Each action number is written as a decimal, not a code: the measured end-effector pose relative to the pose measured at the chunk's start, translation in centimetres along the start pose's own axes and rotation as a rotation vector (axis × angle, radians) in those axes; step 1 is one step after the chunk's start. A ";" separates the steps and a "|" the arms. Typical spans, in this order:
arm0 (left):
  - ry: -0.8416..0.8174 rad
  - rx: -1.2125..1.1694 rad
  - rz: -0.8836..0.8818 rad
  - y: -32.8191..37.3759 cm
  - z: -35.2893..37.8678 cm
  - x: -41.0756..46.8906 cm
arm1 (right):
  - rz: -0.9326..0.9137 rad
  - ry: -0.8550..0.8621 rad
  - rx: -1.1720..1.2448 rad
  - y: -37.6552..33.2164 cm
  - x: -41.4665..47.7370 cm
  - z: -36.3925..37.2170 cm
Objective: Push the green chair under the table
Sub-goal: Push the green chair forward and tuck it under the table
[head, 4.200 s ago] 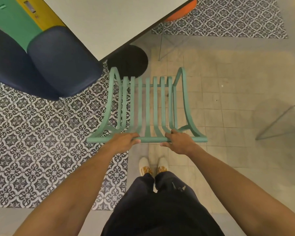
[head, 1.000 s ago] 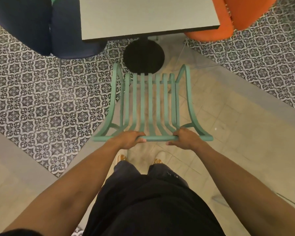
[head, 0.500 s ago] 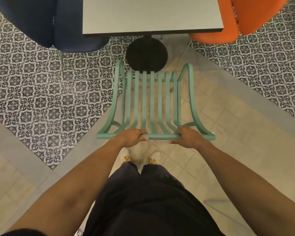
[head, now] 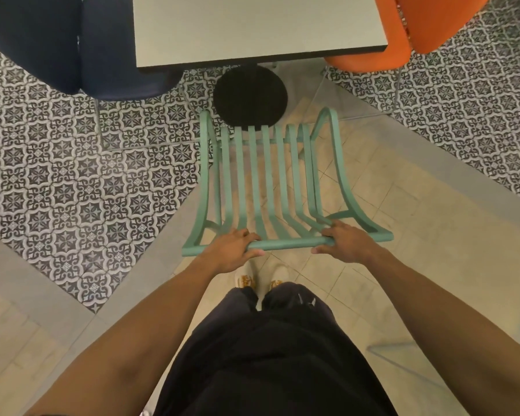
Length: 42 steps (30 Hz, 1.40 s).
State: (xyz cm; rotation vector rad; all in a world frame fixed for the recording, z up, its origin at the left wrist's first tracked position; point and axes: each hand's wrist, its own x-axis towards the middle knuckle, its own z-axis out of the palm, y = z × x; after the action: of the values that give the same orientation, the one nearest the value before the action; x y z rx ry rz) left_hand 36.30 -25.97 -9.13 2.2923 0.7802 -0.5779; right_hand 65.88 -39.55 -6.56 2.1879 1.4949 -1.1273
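The green chair [head: 267, 187], made of slats, stands straight in front of me and faces the table [head: 258, 28]. My left hand [head: 233, 250] grips the left half of its top back rail. My right hand [head: 347, 243] grips the right half of the same rail. The chair's front edge lies near the table's round black base [head: 249, 94], just short of the table's near edge. The chair's legs are hidden under its seat.
A dark blue chair [head: 72, 46] stands at the table's left side and an orange chair [head: 409, 28] at its right. Patterned tiles cover the floor to the left and right, plain beige tiles below the chair. My feet [head: 261, 279] stand right behind the chair.
Over the last seconds the chair has turned from askew at the table's corner to squarely facing it. In the last half second it edged slightly closer to the base.
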 end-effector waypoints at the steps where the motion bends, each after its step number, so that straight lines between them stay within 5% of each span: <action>1: -0.006 0.006 -0.003 0.2 0.0 0.0 | -0.006 -0.003 0.002 0.1 0.1 -0.1; 22: 0.094 -0.034 -0.095 5.7 0.7 2.4 | -0.157 0.053 -0.071 5.7 0.8 -2.9; 33: 0.482 0.206 -0.299 6.7 3.3 3.1 | -0.178 0.450 -0.252 8.9 0.6 -0.1; 42: 0.410 0.254 -0.319 6.7 3.1 3.5 | -0.169 0.477 -0.322 9.3 1.1 -0.1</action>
State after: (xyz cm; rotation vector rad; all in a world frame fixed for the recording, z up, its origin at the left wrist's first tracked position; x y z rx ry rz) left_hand 42.69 -30.93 -10.39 2.5785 1.3548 -0.3596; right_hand 74.22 -42.79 -9.20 2.2211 1.9211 -0.3663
